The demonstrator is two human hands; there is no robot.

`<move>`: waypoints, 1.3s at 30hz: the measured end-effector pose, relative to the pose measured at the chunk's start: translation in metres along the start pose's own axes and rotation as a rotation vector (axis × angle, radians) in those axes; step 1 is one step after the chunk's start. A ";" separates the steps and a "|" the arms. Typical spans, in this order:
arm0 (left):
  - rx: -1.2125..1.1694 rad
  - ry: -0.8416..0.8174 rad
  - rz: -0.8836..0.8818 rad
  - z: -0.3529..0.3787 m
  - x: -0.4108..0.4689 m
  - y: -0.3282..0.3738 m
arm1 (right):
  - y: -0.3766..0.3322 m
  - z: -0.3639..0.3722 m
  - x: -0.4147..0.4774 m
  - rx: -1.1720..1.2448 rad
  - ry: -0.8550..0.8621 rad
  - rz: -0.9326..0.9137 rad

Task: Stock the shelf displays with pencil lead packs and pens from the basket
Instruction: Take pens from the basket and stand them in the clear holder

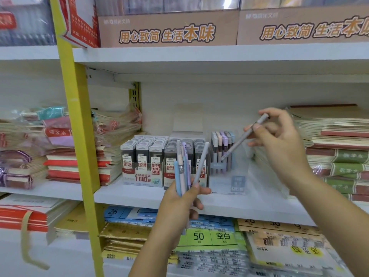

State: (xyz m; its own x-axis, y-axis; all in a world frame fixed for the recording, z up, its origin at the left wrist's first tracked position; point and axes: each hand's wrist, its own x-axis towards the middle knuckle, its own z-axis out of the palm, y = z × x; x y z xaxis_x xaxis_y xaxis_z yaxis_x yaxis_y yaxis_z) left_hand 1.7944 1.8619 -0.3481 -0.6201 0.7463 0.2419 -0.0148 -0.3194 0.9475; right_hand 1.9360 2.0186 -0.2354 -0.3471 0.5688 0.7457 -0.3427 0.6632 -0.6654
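Left hand, nearest the camera, grips a bundle of pastel pens upright in curled fingers, in front of the white shelf. Notebook stacks occupy both ends of that shelf. Pencil lead packs stand in rows in display boxes at mid-shelf. Just right of them, a clear pen display holds upright pens. Right hand pinches one grey pen between thumb and fingers, tilted, its lower tip at the pen display; whether it is inside cannot be determined.
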 end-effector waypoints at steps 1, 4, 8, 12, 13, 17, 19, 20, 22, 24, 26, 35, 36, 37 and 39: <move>0.002 0.009 0.003 0.000 0.001 -0.001 | -0.001 -0.004 0.006 -0.040 -0.019 -0.026; -0.012 0.046 -0.003 0.002 0.005 -0.004 | 0.003 -0.007 0.018 -0.258 -0.116 -0.044; -0.032 0.061 -0.006 0.005 0.008 -0.008 | 0.013 -0.004 0.019 -0.482 -0.235 -0.012; -0.023 0.064 -0.007 0.008 0.010 -0.009 | 0.023 0.000 0.015 -0.509 -0.292 0.030; -0.018 0.063 -0.008 0.008 0.010 -0.010 | 0.025 0.000 0.014 -0.516 -0.302 0.033; -0.007 0.062 -0.018 0.009 0.009 -0.009 | 0.027 0.000 0.015 -0.534 -0.303 0.009; -0.008 0.063 -0.025 0.010 0.008 -0.009 | 0.029 0.002 0.017 -0.543 -0.293 -0.009; -0.005 0.062 -0.030 0.010 0.007 -0.009 | 0.029 0.003 0.017 -0.546 -0.287 -0.017; 0.000 0.060 -0.035 0.010 0.007 -0.009 | 0.032 0.005 0.019 -0.569 -0.266 -0.035; 0.004 0.060 -0.039 0.010 0.007 -0.010 | 0.037 0.007 0.020 -0.626 -0.244 -0.062; 0.022 0.051 -0.039 0.009 0.006 -0.010 | 0.043 0.008 0.020 -0.727 -0.244 -0.098; 0.006 -0.009 -0.037 0.009 0.001 -0.002 | 0.023 0.027 -0.024 -0.430 -0.179 0.041; 0.021 -0.033 -0.037 0.010 0.001 0.000 | 0.018 0.030 -0.034 -0.250 -0.242 0.140; 0.043 -0.062 -0.038 0.012 0.000 0.002 | 0.014 0.033 -0.042 -0.116 -0.289 0.212; 0.082 -0.136 -0.049 0.014 0.001 0.009 | 0.012 0.032 -0.048 0.029 -0.294 0.257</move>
State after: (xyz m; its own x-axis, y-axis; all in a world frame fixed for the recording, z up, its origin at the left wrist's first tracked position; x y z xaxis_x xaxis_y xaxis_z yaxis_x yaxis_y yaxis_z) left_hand 1.8046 1.8673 -0.3362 -0.5078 0.8340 0.2160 0.0250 -0.2364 0.9713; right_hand 1.9206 1.9835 -0.2801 -0.6588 0.5483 0.5151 -0.2351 0.5004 -0.8333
